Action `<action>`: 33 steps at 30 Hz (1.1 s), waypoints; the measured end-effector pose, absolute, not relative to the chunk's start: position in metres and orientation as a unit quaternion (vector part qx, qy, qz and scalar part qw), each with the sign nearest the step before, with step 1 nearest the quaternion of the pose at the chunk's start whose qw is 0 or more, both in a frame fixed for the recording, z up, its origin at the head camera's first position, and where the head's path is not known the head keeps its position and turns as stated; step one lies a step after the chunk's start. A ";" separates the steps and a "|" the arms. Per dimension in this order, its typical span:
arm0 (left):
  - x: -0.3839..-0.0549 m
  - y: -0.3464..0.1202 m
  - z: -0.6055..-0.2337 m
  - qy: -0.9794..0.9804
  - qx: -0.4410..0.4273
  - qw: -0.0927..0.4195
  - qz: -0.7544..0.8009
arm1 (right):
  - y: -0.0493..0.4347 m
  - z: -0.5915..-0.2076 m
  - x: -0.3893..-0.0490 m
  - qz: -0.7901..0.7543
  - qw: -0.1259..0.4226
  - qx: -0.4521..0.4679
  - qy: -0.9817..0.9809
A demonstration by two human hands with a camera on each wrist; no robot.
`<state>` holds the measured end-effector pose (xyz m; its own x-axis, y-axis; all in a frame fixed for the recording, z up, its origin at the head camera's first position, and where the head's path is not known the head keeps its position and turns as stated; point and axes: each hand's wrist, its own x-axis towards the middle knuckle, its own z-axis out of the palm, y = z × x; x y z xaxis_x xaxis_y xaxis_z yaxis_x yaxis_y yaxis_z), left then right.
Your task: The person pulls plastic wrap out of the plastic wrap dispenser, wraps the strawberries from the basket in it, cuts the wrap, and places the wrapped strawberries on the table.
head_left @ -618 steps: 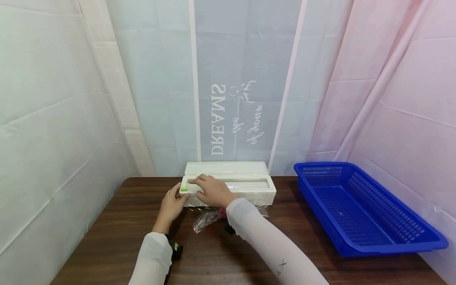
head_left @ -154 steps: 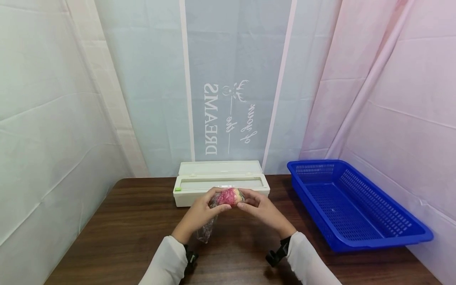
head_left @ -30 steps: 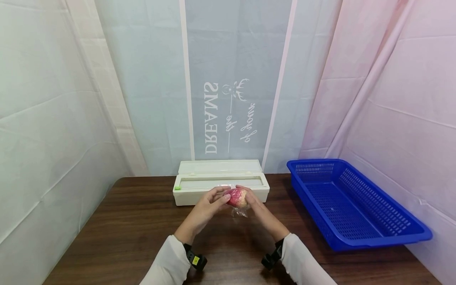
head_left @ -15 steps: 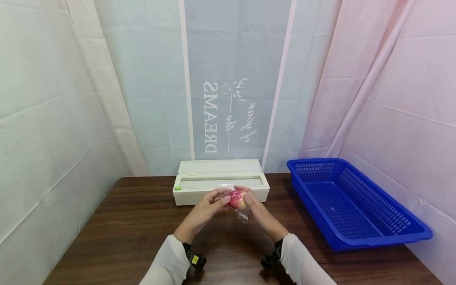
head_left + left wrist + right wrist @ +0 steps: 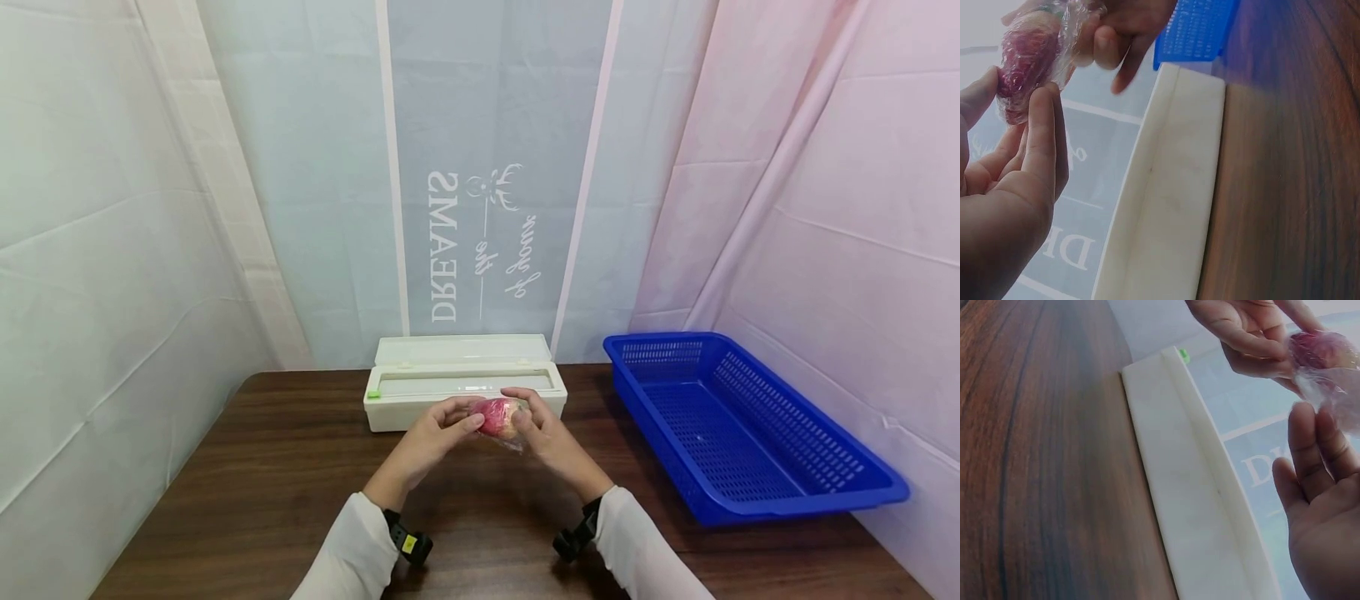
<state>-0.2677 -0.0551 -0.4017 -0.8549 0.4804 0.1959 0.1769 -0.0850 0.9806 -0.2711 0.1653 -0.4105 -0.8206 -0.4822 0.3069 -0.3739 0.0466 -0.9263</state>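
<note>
A small red and pale-yellow fruit wrapped in clear cling film is held up between both hands in front of the white box. My left hand pinches its red end between thumb and fingers. At the paler end, my right hand has its thumb on the wrapped fruit, with fingers around the far side. Loose film gathers at this end, seen in the right wrist view. Behind the hands stands the white cling film dispenser, lid raised, with a green slider at its left end.
A blue plastic basket stands on the right of the brown wooden table. Pale cloth sheets hang behind the table and on both sides. A black strap with a small device sits on each wrist.
Film was at the dispenser earlier; it now covers the fruit. Over the last second, the loose film tail under the fruit has been folded up, and the right thumb has shifted over the paler end.
</note>
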 end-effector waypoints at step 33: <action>-0.269 -0.061 -0.400 0.679 0.229 0.091 0.692 | 0.158 -0.401 -0.266 -0.639 0.123 -0.292 0.701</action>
<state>-0.2692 -0.0606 -0.3997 -0.8781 0.4378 0.1932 0.1850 -0.0618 0.9808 -0.2658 0.1576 -0.4010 -0.7990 -0.5669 0.2005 -0.2524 0.0136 -0.9675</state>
